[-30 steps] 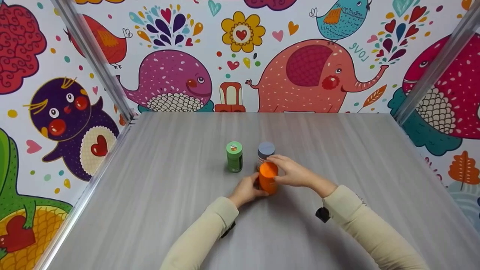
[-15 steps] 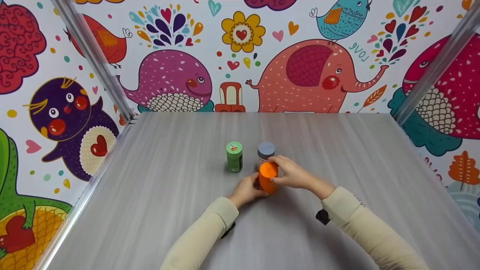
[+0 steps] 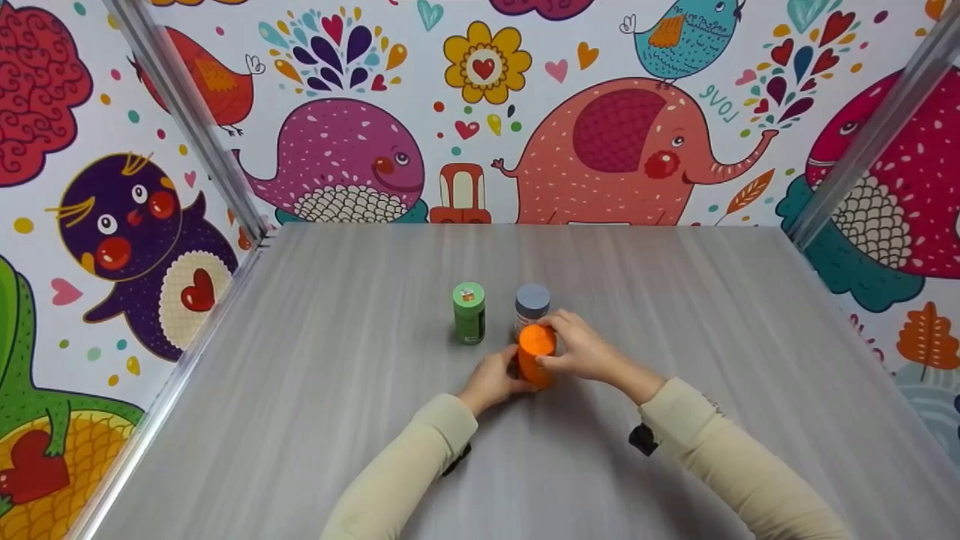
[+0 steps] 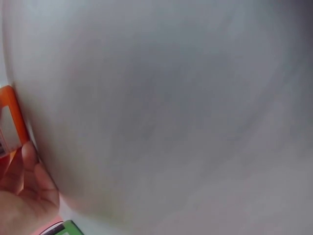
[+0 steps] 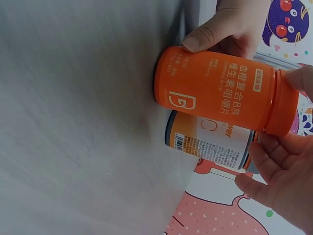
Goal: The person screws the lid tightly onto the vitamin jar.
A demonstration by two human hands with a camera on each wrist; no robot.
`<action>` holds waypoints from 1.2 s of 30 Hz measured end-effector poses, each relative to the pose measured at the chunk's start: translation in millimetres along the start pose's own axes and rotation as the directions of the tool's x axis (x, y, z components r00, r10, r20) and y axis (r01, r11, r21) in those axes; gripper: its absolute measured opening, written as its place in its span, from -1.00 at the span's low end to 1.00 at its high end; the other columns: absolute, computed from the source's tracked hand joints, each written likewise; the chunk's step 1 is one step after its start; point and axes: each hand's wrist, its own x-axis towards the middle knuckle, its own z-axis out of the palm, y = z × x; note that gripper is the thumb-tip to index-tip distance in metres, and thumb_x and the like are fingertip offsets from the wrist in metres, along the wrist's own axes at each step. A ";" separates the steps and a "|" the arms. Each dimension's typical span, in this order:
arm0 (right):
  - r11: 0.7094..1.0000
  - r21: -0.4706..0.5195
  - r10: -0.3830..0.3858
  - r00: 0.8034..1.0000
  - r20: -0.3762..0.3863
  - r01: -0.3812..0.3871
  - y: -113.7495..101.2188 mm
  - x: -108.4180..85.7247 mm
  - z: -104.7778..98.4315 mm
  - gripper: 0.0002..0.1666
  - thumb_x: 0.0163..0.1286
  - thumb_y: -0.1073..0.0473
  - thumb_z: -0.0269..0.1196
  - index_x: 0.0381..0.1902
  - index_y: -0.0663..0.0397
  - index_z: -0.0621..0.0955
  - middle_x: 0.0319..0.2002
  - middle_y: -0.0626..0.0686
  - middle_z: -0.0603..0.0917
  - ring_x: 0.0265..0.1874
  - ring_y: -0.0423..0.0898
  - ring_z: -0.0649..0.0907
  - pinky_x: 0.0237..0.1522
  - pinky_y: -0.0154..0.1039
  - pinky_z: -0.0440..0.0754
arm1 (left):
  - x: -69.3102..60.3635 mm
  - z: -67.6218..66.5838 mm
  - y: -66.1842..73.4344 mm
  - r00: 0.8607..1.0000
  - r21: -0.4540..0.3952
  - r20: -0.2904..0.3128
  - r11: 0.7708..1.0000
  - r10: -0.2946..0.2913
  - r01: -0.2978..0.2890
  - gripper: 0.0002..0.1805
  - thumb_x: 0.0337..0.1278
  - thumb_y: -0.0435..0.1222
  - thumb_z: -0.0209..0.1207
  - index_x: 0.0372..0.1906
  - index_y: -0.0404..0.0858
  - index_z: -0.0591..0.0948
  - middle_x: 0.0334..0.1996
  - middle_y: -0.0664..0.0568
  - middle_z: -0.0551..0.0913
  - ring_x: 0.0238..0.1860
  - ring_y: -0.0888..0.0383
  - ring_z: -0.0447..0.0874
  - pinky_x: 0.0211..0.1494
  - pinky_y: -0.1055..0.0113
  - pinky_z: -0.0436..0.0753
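Observation:
An orange supplement bottle [image 3: 535, 367] stands upright on the table with its orange lid [image 5: 284, 105] on. Low on its side, my left hand [image 3: 493, 381] grips the body; the left wrist view catches that hand at its left edge. My right hand [image 3: 589, 351] pinches the lid between thumb and fingers. Just behind is a grey-lidded bottle [image 3: 532, 298], partly hidden by the orange one and with a white and orange label in the right wrist view. A green bottle [image 3: 469, 315] stands to the left, apart from both hands.
The grey wood-grain table [image 3: 315, 337] runs back to a wall printed with cartoon animals [image 3: 607, 157]. Metal posts [image 3: 199, 127] rise at the back corners, and a metal rail [image 3: 142, 442] borders the left side.
My right thumb has slid a little leftward round the lid's front, and the right wrist has shifted slightly left. The left hand and all the bottles keep their places.

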 end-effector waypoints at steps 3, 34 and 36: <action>1.000 -0.015 0.013 1.000 -0.024 -0.013 -0.3 -0.4 2.9 -0.44 0.10 0.13 0.29 0.02 0.31 0.46 -0.09 0.16 0.50 -0.12 0.03 0.46 -0.09 -0.06 0.49 | -0.7 -0.1 0.3 1.000 0.011 -0.003 1.000 -0.003 0.003 -0.44 -0.16 -0.24 0.38 0.05 -0.24 0.48 0.00 -0.06 0.59 0.02 0.07 0.52 0.16 0.20 0.44; 0.991 0.045 0.129 0.986 -0.107 -0.124 11.6 -2.4 -6.6 -0.49 0.06 0.18 0.34 -0.07 0.35 0.48 -0.18 0.19 0.54 -0.19 0.04 0.49 -0.13 -0.07 0.50 | 0.9 -1.4 3.2 0.996 0.064 0.020 0.994 -0.086 0.085 -0.39 -0.15 -0.23 0.37 0.09 -0.28 0.45 -0.01 -0.10 0.58 0.03 0.03 0.52 0.12 0.17 0.46; 0.986 0.049 0.163 0.979 -0.121 -0.158 16.4 -3.1 -12.8 -0.48 0.06 0.19 0.33 -0.07 0.38 0.48 -0.17 0.22 0.53 -0.19 0.06 0.49 -0.13 -0.05 0.50 | 1.4 -0.7 3.2 0.995 0.069 0.026 0.993 -0.092 0.090 -0.40 -0.15 -0.23 0.38 0.08 -0.29 0.45 -0.03 -0.11 0.58 0.02 0.02 0.53 0.10 0.17 0.47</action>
